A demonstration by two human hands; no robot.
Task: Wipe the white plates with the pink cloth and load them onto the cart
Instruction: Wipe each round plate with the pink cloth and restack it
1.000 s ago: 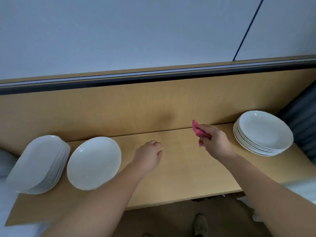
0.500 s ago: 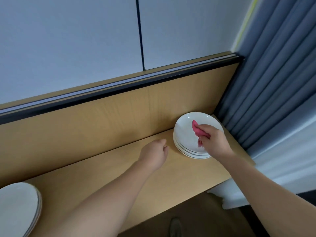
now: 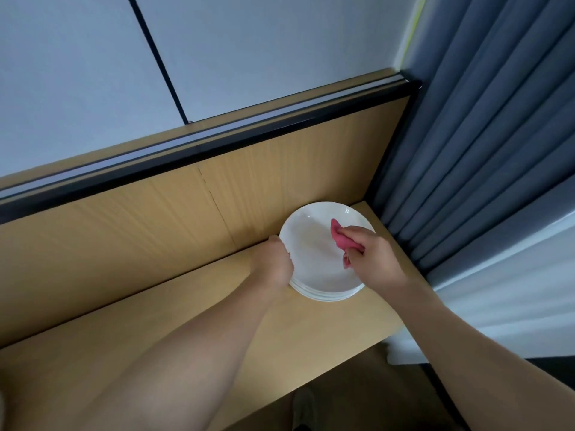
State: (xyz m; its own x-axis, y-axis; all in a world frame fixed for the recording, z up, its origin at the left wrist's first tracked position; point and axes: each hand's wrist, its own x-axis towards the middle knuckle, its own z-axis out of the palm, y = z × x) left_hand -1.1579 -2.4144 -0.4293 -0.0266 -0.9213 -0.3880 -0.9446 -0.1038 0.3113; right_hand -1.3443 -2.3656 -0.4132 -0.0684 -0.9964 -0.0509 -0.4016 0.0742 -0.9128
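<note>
Top plate [image 3: 311,247] lies between my hands: left hand [image 3: 275,264] grips its left rim, right hand [image 3: 375,259] pinches the pink cloth [image 3: 343,240] over its right half.

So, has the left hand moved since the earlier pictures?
Yes. The left hand moved right to the plate stack: apart from it before, it now grips its left rim.

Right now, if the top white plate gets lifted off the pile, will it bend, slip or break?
It probably stays stiff: the top plate looks like hard glazed ceramic. Its shiny surface may be slippery, so the left hand gripping the rim matters. It would likely chip or break if dropped on the wooden shelf.
</note>
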